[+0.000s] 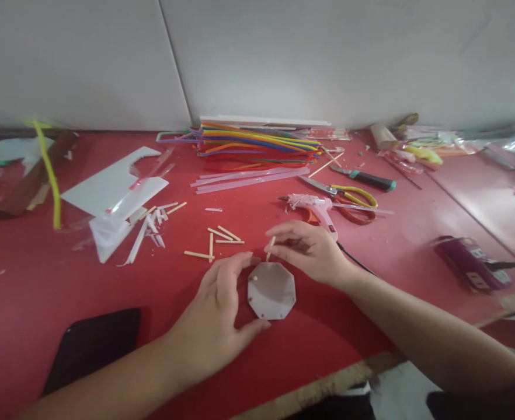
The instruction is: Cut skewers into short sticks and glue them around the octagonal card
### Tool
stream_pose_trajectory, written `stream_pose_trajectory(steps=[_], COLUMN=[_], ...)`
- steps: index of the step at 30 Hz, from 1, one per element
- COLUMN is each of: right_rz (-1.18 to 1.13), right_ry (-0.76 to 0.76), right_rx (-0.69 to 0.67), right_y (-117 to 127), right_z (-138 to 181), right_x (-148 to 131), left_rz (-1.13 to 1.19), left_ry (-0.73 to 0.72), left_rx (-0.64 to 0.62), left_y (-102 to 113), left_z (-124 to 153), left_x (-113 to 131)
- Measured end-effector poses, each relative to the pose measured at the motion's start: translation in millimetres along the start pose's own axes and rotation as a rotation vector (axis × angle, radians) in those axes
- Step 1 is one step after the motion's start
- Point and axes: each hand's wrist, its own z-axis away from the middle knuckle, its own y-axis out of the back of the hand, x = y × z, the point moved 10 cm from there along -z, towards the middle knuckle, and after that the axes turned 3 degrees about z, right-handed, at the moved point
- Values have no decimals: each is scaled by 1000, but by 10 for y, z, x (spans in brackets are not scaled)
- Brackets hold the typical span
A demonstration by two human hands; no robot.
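Note:
A small octagonal white plate (272, 291) with holes along its edge lies on the red tabletop. One short peg stands at its upper left. My left hand (222, 309) grips the plate from the left, thumb at the near edge and fingertips by the far edge. Between thumb and fingers of my right hand (310, 251) is a short wooden stick (271, 248), held upright at the plate's far edge; whether its lower end sits in a hole I cannot tell. Several similar loose sticks (225, 234) lie just beyond my left hand.
A pink glue gun (312, 205), scissors (354, 198) and a box cutter (372, 180) lie beyond my right hand. Colourful pipe cleaners (257, 143) are stacked by the wall. White offcuts (108, 181), a black phone (95, 344) and a purple power strip (474, 262) flank the work.

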Motion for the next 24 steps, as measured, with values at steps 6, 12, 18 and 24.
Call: stream_pose_trajectory(steps=[6, 12, 18, 24], right_rz=[384, 556, 573, 561], right_ry=[320, 462, 491, 500], right_rx=[-20, -4, -29, -29], right_y=[-50, -81, -130, -138], right_z=[67, 132, 154, 155], right_x=[-310, -433, -445, -445], left_rz=[27, 7, 1, -11], left_ry=[24, 13, -4, -13], left_rx=[18, 29, 43, 48], left_y=[-6, 30, 41, 45], left_z=[17, 20, 3, 0], left_x=[-32, -18, 11, 13])
